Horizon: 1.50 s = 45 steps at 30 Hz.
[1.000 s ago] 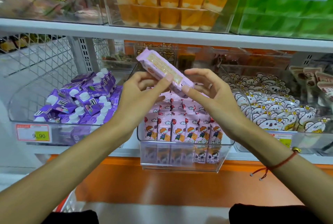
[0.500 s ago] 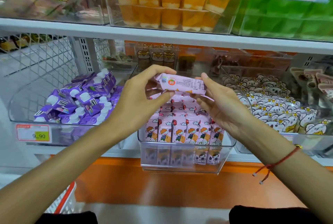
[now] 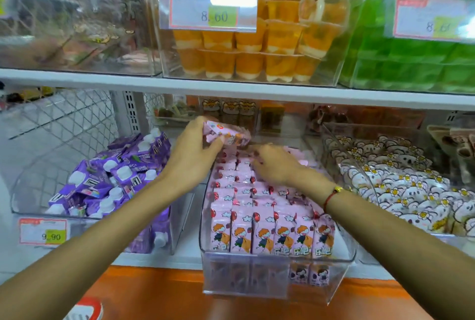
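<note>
Right hand (image 3: 276,165) let go; pink pack (image 3: 226,135) lies crosswise

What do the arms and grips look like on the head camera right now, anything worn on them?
The left arm and right arm are bare, with no sleeves in view. The left grip and right grip are ungloved hands. The left wrist carries nothing. The right wrist wears a thin red cord bracelet with a small gold bead. The right grip is blurred, so rings cannot be told.

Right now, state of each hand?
Left hand: grips a pink packet.
Right hand: down on the rows of packets, blurred; cannot tell.
</note>
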### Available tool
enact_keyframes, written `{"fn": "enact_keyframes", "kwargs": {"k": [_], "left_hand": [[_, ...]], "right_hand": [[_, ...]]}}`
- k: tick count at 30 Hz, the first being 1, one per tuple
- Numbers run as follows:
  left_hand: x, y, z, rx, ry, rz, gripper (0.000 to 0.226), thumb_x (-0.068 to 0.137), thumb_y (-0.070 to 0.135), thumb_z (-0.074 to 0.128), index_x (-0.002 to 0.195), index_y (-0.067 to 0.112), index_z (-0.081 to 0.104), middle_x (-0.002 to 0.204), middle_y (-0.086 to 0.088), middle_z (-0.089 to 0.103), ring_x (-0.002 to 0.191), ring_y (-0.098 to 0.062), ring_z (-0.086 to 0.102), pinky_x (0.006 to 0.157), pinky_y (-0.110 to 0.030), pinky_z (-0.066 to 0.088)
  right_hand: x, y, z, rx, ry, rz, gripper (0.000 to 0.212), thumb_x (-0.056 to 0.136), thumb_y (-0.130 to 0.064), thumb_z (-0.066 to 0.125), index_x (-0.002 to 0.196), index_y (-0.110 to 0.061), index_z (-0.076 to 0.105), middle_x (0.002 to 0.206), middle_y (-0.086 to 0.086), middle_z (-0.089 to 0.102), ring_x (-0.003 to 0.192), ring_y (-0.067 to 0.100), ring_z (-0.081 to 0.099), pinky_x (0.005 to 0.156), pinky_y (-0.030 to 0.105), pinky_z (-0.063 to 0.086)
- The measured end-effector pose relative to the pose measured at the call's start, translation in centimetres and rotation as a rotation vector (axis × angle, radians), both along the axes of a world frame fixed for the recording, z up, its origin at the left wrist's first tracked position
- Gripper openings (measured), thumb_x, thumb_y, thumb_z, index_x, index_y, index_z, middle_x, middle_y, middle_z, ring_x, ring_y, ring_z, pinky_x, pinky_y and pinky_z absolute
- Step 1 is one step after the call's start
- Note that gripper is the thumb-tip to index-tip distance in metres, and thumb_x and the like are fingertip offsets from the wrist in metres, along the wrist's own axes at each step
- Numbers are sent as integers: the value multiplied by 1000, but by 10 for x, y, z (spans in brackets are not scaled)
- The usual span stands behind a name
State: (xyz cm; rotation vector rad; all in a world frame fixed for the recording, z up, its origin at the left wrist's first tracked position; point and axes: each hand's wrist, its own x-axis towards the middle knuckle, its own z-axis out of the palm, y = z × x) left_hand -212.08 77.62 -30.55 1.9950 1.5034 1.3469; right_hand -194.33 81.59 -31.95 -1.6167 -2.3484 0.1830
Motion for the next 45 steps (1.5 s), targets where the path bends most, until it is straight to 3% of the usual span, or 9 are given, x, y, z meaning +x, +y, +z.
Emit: {"fn": "enact_keyframes", "kwargs": {"k": [1, 3, 9, 16, 23, 31, 36, 39, 45], "left_hand": [[1, 7, 1, -22, 28, 1, 23, 92, 14, 58, 110, 0, 55, 110, -16, 62, 107, -29, 57, 95, -43, 44], [3, 17, 3, -41, 71, -8, 24, 93, 12, 57, 114, 2, 58, 117, -15, 63, 114, -30, 57, 96, -44, 45], [4, 39, 3, -72, 137, -12, 32, 91, 18, 62, 122, 10, 57, 121, -11, 64, 113, -28, 59, 94, -43, 49], [4, 50, 5, -72, 276, -12, 49, 85, 29, 71, 129, 19, 52, 128, -6, 59, 113, -25, 58, 92, -40, 50], [6, 54, 10, 3, 525, -27, 33, 86, 26, 69, 115, 20, 54, 116, -6, 62, 103, -24, 60, 85, -40, 52], [27, 83, 20, -92, 549, 33, 46, 84, 20, 72, 128, 23, 58, 136, -6, 52, 118, -28, 55, 97, -34, 48], [37, 92, 7, -157, 536, 38, 40, 84, 15, 72, 121, 21, 56, 125, -6, 62, 110, -26, 60, 94, -39, 51], [39, 92, 1, -205, 751, -39, 21, 94, 19, 59, 114, 21, 67, 125, -3, 64, 107, -24, 61, 93, -33, 50], [36, 95, 3, -175, 1014, -129, 33, 98, 17, 47, 126, 27, 62, 138, -4, 52, 123, -26, 48, 102, -37, 41]], "right_hand": [[-3, 9, -2, -1, -47, -6, 39, 94, -15, 42, 132, -17, 54, 111, 9, 62, 109, 31, 57, 93, 36, 48], [-7, 25, -7, 1, -128, -19, 40, 96, -23, 40, 133, -21, 52, 128, 10, 57, 116, 31, 53, 100, 38, 44], [-9, 36, -12, -105, -261, -29, 49, 98, -38, 32, 148, -33, 29, 157, 9, 20, 143, 34, 12, 114, 48, 15], [-6, 20, -10, -140, -236, -41, 46, 100, -40, 27, 145, -34, 35, 152, 14, 24, 141, 35, 13, 113, 52, 13], [-8, 14, -9, -158, -254, -68, 48, 100, -40, 25, 147, -34, 32, 153, 15, 23, 142, 36, 13, 113, 53, 11], [-3, -9, -1, -157, -189, -41, 49, 102, -40, 23, 150, -31, 25, 155, 10, 22, 141, 32, 17, 114, 46, 15], [15, -54, -15, -112, -123, 29, 53, 101, -47, 25, 151, -30, 19, 159, 1, 14, 145, 21, 10, 118, 40, 10], [21, -66, -17, -68, -116, 59, 55, 101, -50, 24, 151, -32, 16, 160, 0, 14, 145, 18, 11, 118, 38, 10], [22, -79, -21, 137, -121, 70, 51, 101, -46, 24, 149, -29, 29, 156, 0, 27, 142, 18, 20, 116, 34, 15]]}}
